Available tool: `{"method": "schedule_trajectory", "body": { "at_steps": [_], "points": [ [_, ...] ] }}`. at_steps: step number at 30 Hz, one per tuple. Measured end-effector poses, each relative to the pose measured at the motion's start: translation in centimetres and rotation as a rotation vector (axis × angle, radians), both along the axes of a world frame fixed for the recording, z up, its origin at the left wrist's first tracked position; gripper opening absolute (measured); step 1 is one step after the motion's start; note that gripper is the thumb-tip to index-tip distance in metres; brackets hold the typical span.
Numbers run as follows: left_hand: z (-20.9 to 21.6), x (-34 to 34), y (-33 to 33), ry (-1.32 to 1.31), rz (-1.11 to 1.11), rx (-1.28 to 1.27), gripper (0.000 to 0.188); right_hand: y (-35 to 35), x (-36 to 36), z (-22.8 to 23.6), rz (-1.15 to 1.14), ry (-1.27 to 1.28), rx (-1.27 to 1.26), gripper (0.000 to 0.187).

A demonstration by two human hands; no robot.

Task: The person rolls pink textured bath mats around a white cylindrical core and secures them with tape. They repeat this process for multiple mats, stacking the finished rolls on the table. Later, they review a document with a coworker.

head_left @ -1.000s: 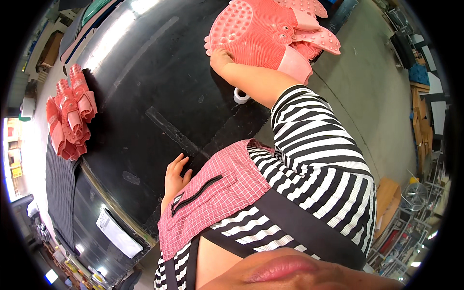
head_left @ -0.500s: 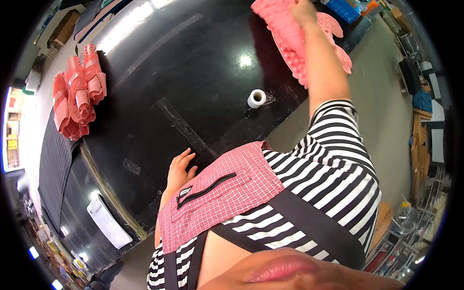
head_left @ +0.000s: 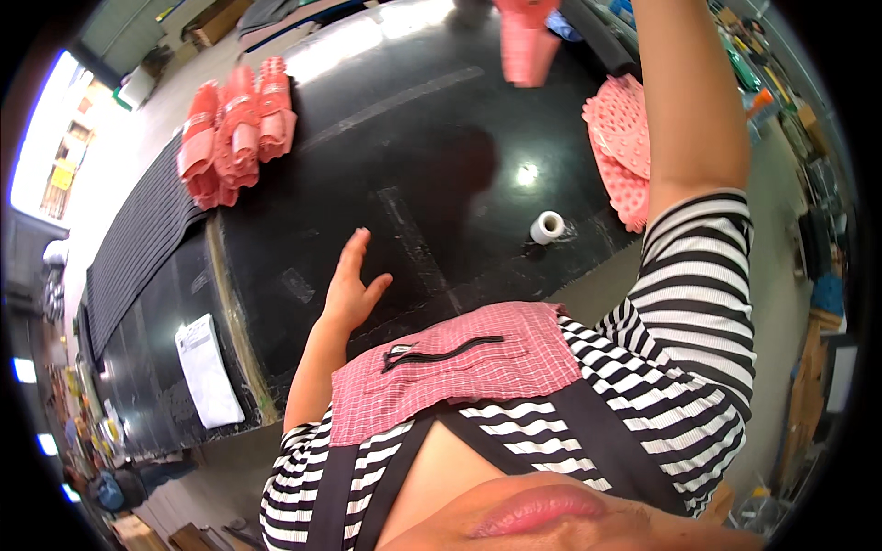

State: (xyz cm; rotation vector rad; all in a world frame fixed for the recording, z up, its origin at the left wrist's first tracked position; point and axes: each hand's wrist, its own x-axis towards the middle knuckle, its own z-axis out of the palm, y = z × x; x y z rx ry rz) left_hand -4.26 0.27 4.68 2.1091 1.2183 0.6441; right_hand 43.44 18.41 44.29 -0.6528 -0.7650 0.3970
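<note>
My left hand [head_left: 351, 289] hovers at the near side of the black table [head_left: 367, 156], fingers spread, holding nothing. My right forearm [head_left: 695, 101] reaches up past the upper edge, so my right hand is out of the picture. Near the top, a rolled pink mat [head_left: 528, 55] shows smeared by motion; what holds it cannot be seen. Flat pink bumpy mats [head_left: 617, 138] lie at the table's right edge, partly covered by my forearm. At the far left, several rolled pink mats [head_left: 237, 138] sit bunched together.
A small white roll [head_left: 548, 227] stands near the table's right edge. A ribbed dark mat [head_left: 138, 243] hangs over the left side. White paper [head_left: 209, 372] lies at the near left. A dark roll [head_left: 597, 37] lies at the upper right.
The view has swung, shifting the scene. My right hand has left the picture at the top, and a rolled pink mat now appears away from the flat mats. My left hand has stretched forward.
</note>
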Motion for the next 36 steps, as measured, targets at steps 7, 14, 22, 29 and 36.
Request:
{"method": "schedule_trajectory", "body": {
  "at_steps": [7,14,22,29,36],
  "points": [
    [-2.0,-5.9,2.4,-0.659,0.443,-0.221,0.1,-10.9,-14.5,-27.8,0.296,0.003,-0.248,0.026],
    [-8.9,-7.8,-4.4,-0.983,0.736,-0.809,0.067,-23.1,-22.8,-48.9,0.751,0.286,-1.123,0.039],
    [-9.8,-8.7,-4.9,-1.315,0.765,-0.849,0.042,-22.7,-21.5,-47.8,0.851,0.179,-1.177,0.025],
    [-7.0,-5.5,-5.4,-1.113,0.64,-0.394,0.038,-24.2,-18.0,-47.0,0.408,-0.291,-1.093,0.05],
    [-0.3,0.1,-6.8,-0.699,0.445,-0.16,0.046,-24.4,-23.1,-41.3,0.571,-1.14,-0.417,0.087]
  ]
}}
